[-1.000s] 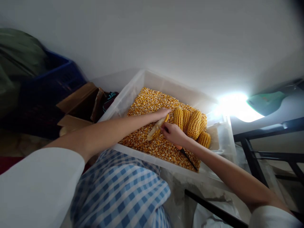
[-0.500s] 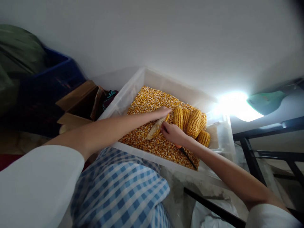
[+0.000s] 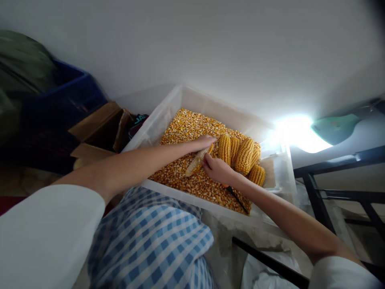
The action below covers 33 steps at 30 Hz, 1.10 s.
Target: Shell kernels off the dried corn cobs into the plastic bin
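Over a plastic bin (image 3: 162,110) of loose corn kernels (image 3: 192,124), both my hands are at one corn cob (image 3: 195,163), its lower side stripped pale and some yellow kernels left along its right edge. My left hand (image 3: 204,142) is closed around the cob's far end. The fingers of my right hand (image 3: 218,167) are curled against the cob's right side, the thumb pressed at the kernels. Several full ears of corn (image 3: 244,156) lie right of my hands. Partly under my right forearm, a tool with an orange handle and dark shaft (image 3: 237,199) rests on the kernels.
A bright lamp (image 3: 313,134) shines at the right beside a black metal frame (image 3: 319,200). To the left stand an open cardboard box (image 3: 96,124) and a blue crate (image 3: 72,86). Blue checked cloth (image 3: 153,241) covers my lap, and a white bag (image 3: 270,273) lies below.
The view has shifted very slightly. Both hands keep their places on the cob, with only small movement of the right fingers.
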{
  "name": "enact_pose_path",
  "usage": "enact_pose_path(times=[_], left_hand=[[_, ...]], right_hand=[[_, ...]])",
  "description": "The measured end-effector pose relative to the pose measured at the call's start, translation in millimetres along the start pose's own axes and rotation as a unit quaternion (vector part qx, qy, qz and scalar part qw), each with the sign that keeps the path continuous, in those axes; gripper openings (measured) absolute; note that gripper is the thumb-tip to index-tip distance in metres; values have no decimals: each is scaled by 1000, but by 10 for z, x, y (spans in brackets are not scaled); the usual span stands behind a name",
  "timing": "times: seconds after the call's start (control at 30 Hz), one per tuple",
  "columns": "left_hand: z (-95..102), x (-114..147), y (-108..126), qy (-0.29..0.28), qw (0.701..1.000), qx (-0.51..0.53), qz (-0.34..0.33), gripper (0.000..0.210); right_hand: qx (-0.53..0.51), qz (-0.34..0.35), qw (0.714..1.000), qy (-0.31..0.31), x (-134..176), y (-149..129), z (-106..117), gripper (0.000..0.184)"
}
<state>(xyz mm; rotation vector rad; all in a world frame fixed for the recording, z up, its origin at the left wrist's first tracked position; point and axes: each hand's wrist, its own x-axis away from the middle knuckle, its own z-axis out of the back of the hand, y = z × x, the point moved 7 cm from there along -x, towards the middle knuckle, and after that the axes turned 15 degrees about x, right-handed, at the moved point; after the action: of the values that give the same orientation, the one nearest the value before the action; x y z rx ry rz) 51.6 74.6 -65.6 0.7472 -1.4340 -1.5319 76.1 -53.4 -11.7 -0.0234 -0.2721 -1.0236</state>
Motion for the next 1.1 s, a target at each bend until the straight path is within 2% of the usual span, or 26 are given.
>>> enact_pose_path(times=[0.37,0.7,1.1], left_hand=[[-24,64,75,-29,1000,0,-8,36],[-39,115,126,-31,1000,1,3,30],[-22,137,170,-25,1000,-6,5,29]], right_hand=[[-6,-8,1000,-4,0,19,-9,26],[-2,-2,1000,17,1,27,-5,25],[-4,-7,1000,8,-12,34,-29,26]])
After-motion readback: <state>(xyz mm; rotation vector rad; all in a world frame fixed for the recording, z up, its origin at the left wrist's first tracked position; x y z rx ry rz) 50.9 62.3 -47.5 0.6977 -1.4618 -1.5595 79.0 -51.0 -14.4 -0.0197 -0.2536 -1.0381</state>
